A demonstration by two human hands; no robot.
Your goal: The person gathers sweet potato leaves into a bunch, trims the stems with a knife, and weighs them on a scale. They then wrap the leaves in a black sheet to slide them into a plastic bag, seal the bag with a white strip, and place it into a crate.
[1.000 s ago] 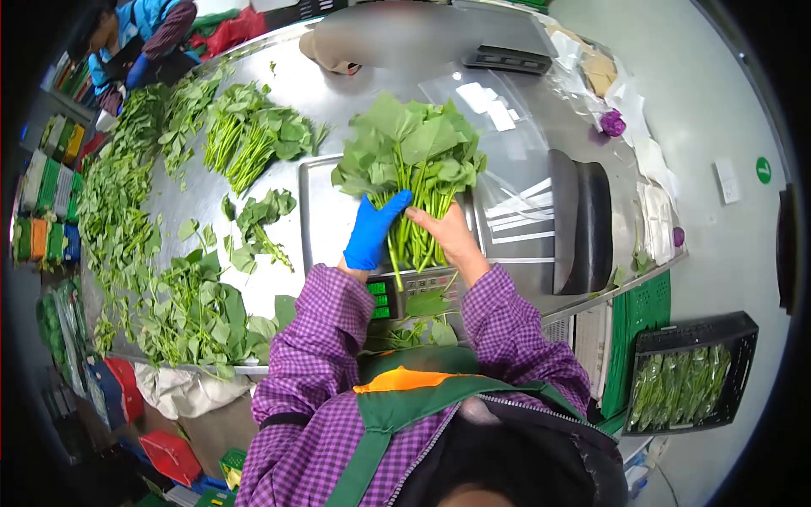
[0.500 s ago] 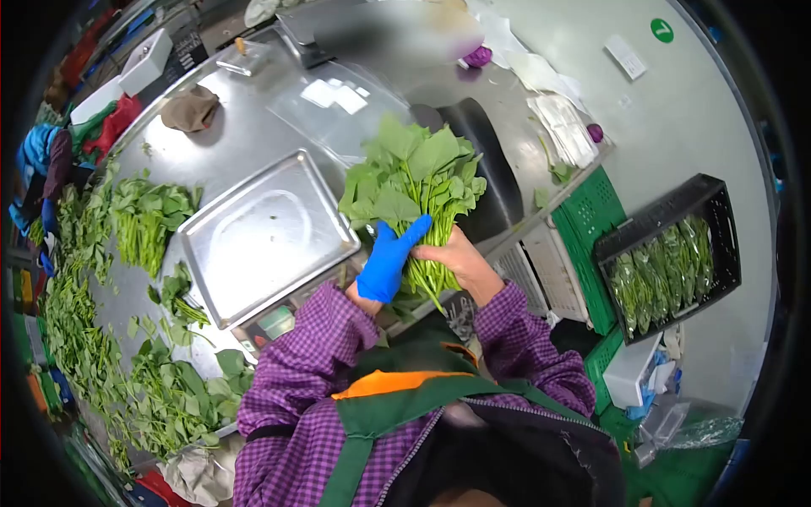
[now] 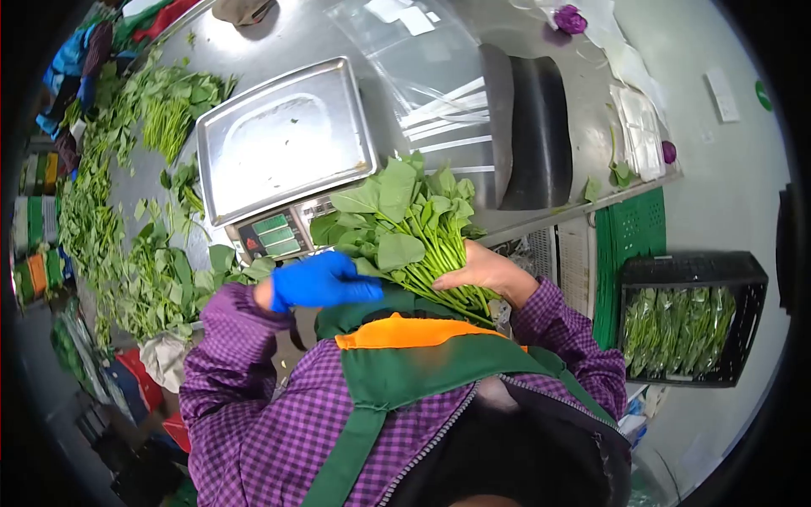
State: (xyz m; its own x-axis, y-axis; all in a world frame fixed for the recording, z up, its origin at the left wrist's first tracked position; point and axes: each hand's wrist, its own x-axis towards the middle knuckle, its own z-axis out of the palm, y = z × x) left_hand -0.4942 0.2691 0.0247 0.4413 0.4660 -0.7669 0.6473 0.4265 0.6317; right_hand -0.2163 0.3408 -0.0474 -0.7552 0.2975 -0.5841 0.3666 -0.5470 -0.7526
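A bunch of leafy green stems (image 3: 443,262) is held in front of the apron by my bare right hand (image 3: 490,272), its fingers wrapped around the stems. The leaves (image 3: 397,194) point up and to the left. Beside the lower left of the bunch is my left hand (image 3: 325,283) in a blue glove, fingers stretched out to the right and not wrapped around the stems. Just beyond the hands stands a weighing scale (image 3: 274,237) with a metal pan (image 3: 283,144) on top, holding only small scraps.
Loose greens (image 3: 127,245) cover the table's left side, with a bundled bunch (image 3: 165,122) among them. Clear plastic bags (image 3: 422,93) lie behind the scale near a black curved piece (image 3: 536,131). At right, a black crate (image 3: 693,321) holds bagged greens next to green crates (image 3: 629,245).
My left hand has let go of the bunch and moved left. The bunch is lower and nearer my body, still in my right hand. The camera view has shifted.
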